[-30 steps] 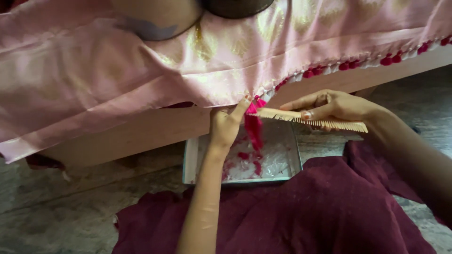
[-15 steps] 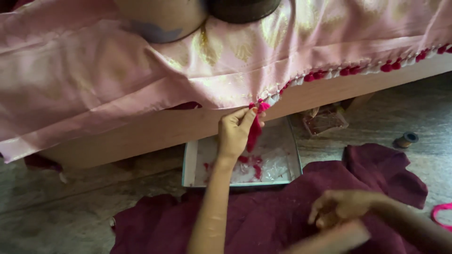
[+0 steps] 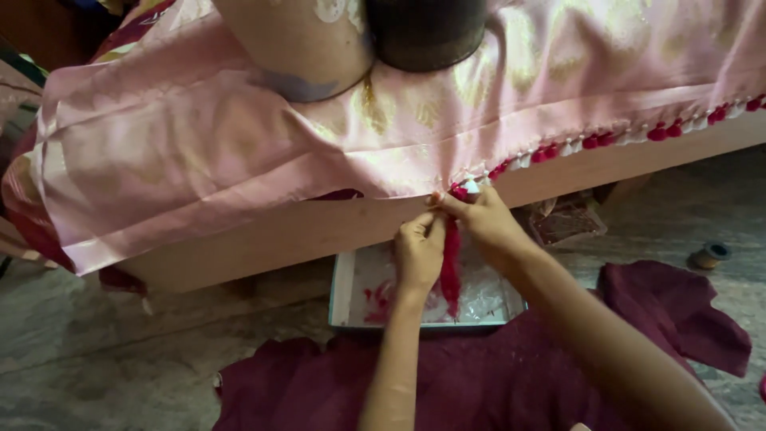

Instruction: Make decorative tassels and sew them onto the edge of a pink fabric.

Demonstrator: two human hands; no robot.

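A pink and gold cloth (image 3: 199,136) hangs over the edge of a low wooden platform (image 3: 303,231), its hem trimmed with red and white tassels (image 3: 606,140). A long red thread tassel (image 3: 451,263) hangs from the hem in the middle. My left hand (image 3: 418,251) pinches the tassel near its top. My right hand (image 3: 483,219) grips the top of the same tassel right at the hem, fingers closed. Both hands touch each other there.
Below the hands lies a shallow white tray (image 3: 345,291) with red thread scraps and clear plastic. A maroon cloth (image 3: 495,375) covers my lap. A thread spool (image 3: 708,255) sits on the stone floor at right, a clear box (image 3: 566,223) under the platform. Two round pots (image 3: 359,36) weigh the cloth down.
My right hand put down the wooden comb, dipped low over my lap, then rose to the tassel's top beside my left hand. The view shifted slightly right.
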